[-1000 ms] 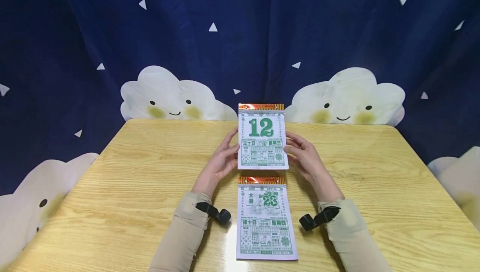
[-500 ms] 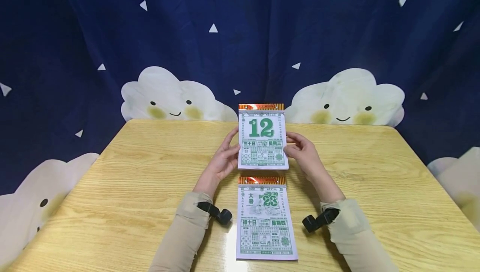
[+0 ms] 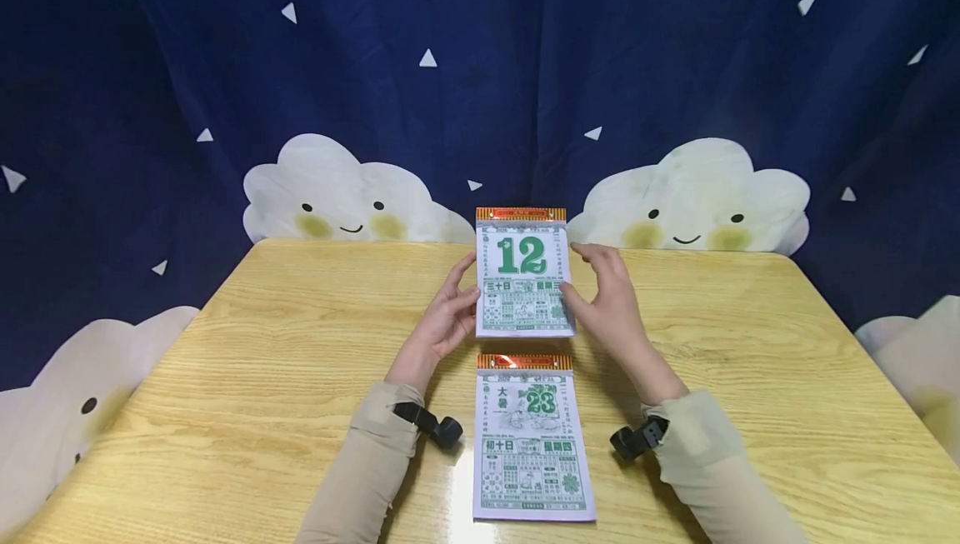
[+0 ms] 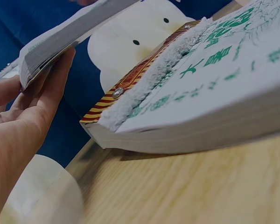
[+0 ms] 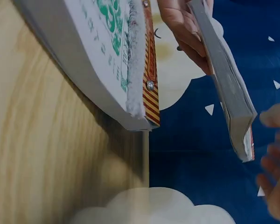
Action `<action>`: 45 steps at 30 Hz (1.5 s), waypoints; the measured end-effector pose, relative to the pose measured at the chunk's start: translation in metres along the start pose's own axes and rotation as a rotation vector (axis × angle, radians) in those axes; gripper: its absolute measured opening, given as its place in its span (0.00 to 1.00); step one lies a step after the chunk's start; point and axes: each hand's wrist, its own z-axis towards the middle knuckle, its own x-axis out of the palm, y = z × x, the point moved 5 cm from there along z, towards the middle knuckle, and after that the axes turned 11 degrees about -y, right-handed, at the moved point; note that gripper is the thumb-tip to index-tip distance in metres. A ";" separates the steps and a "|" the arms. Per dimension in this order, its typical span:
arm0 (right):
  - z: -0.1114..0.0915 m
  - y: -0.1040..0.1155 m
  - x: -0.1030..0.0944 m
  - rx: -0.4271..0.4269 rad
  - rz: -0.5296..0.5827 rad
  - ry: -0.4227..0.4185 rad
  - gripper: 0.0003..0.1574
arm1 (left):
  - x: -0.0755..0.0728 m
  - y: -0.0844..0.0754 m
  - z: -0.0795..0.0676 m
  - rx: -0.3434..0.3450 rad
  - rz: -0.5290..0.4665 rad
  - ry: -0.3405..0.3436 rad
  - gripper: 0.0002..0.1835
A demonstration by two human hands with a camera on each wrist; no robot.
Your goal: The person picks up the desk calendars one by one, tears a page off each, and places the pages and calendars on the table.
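Observation:
My left hand (image 3: 438,319) grips the left edge of a tear-off calendar (image 3: 522,277) showing a green 12, thumb on the front and fingers behind. The left wrist view shows this pad (image 4: 60,42) raised off the table. My right hand (image 3: 611,302) is at the pad's right edge with thumb and fingers spread. In the right wrist view, a gap separates the right fingers (image 5: 275,116) from the pad's side. Below, a second tear-off calendar (image 3: 531,477) showing a green 23 lies face up on the table.
The wooden table (image 3: 300,344) extends to both sides of the calendars. A dark blue curtain (image 3: 510,69) with white triangles and smiling clouds hangs behind its far edge. Each wrist wears a small black camera on a strap.
My right hand has let go of the upper calendar's right edge, its fingers spreading and moving slightly up. The left hand and the lower calendar have stayed in place.

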 end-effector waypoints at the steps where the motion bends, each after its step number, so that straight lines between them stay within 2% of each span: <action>1: 0.001 0.006 0.000 -0.086 -0.040 -0.004 0.27 | 0.000 0.000 0.000 0.001 0.004 0.001 0.31; 3: 0.001 0.016 0.004 -0.230 -0.073 0.024 0.22 | -0.001 0.000 -0.001 0.001 0.007 0.005 0.31; 6: -0.003 0.026 0.012 -0.365 -0.062 0.114 0.15 | -0.001 0.001 -0.001 0.001 0.004 0.003 0.30; 9: -0.010 0.030 0.019 -0.431 -0.046 0.209 0.13 | -0.001 0.002 0.000 -0.002 -0.002 0.005 0.30; 14: -0.017 0.032 0.025 -0.483 -0.067 0.301 0.20 | -0.001 0.003 0.000 0.004 -0.008 0.016 0.30; 18: -0.019 0.032 0.028 -0.490 -0.109 0.340 0.26 | -0.001 0.004 0.001 0.004 -0.015 0.024 0.30; 22: -0.020 0.031 0.030 -0.489 -0.137 0.364 0.26 | -0.001 0.004 0.001 -0.003 -0.007 0.023 0.30; 31: -0.021 0.035 0.031 -0.509 -0.101 0.372 0.13 | 0.000 0.002 0.001 -0.003 -0.024 0.023 0.30; 35: -0.022 0.036 0.031 -0.506 -0.070 0.349 0.08 | 0.001 0.002 0.001 0.004 -0.034 0.035 0.30; 45: -0.021 0.032 0.031 -0.355 0.060 0.289 0.02 | 0.001 0.003 0.001 0.006 -0.042 0.039 0.31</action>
